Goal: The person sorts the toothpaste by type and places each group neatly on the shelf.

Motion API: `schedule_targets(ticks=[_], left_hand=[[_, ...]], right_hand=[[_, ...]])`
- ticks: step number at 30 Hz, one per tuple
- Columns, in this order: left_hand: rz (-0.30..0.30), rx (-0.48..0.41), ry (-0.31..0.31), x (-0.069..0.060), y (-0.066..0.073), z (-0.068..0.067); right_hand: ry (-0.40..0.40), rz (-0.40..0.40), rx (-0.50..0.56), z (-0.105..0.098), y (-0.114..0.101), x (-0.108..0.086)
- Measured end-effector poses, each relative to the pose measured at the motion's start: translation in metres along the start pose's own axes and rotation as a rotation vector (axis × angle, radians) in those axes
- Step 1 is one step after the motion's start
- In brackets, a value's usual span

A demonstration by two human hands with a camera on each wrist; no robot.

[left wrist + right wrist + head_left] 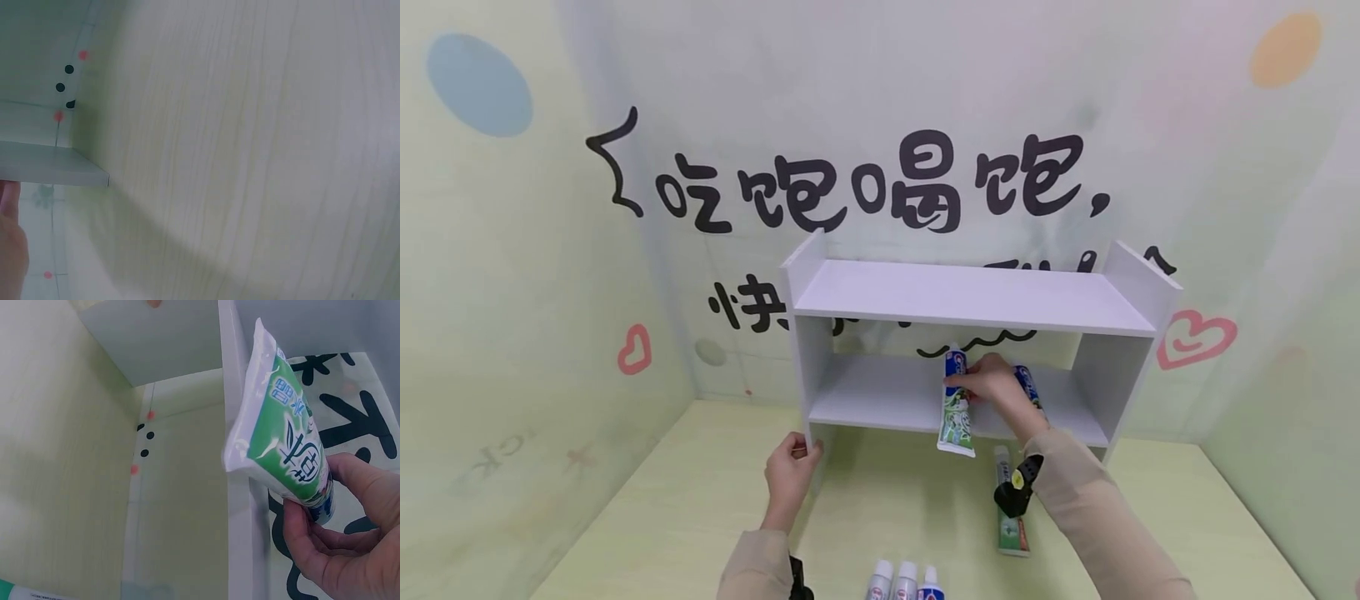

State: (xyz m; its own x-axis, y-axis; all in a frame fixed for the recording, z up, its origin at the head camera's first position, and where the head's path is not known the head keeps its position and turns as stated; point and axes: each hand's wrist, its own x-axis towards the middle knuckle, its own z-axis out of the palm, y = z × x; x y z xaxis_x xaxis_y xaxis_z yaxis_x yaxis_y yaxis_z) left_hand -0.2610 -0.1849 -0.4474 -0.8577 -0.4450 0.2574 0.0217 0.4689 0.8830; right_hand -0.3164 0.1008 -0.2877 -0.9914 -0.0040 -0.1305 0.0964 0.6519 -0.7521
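Observation:
My right hand (992,382) pinches a blue, green and white toothpaste tube (957,417) near its capped end. The tube's flat white crimped end points toward me, over the front edge of the middle board of a white shelf unit (966,296). In the right wrist view, thumb and fingers of the right hand (344,544) wrap around the blue part of the tube (290,434). My left hand (792,475) grips the front edge of the unit's left side panel, low down. Only part of the left hand (11,250) shows in the left wrist view, against the panel (53,169).
Another blue tube (1028,387) lies on the middle board, partly behind the right arm. Below, a green and white tube (1013,533) lies on the wooden table (655,517). Several tubes (906,581) lie side by side at the near edge of view. A printed wall stands behind.

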Motion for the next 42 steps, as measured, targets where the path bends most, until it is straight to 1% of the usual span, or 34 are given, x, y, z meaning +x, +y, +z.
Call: schedule_targets(ticks=[5,12,15,23,28,32,36,42], left_hand=[[-0.020,-0.006,0.001,0.000,-0.001,0.002],[-0.018,-0.005,0.007,0.000,-0.001,0.002],[-0.022,0.000,0.006,-0.001,-0.001,0.003],[-0.028,-0.010,-0.004,-0.002,0.000,0.005],[-0.026,-0.008,0.018,0.001,-0.002,0.002],[-0.030,-0.014,0.006,0.003,-0.004,0.000],[-0.028,-0.030,-0.014,0.002,-0.004,0.001],[-0.036,-0.033,-0.010,0.003,-0.004,0.001]], right_hand=[[0.002,0.023,-0.002,0.000,0.002,0.005],[0.011,0.048,-0.025,0.002,0.004,0.011],[0.015,0.048,-0.028,0.001,0.006,0.012],[0.027,-0.010,-0.064,0.002,0.009,0.009],[0.023,-0.045,-0.068,0.007,0.005,0.005],[0.034,-0.039,-0.060,0.010,0.003,0.004],[0.050,-0.051,-0.048,0.011,0.007,0.003],[0.069,-0.127,0.021,0.012,0.013,-0.004]])
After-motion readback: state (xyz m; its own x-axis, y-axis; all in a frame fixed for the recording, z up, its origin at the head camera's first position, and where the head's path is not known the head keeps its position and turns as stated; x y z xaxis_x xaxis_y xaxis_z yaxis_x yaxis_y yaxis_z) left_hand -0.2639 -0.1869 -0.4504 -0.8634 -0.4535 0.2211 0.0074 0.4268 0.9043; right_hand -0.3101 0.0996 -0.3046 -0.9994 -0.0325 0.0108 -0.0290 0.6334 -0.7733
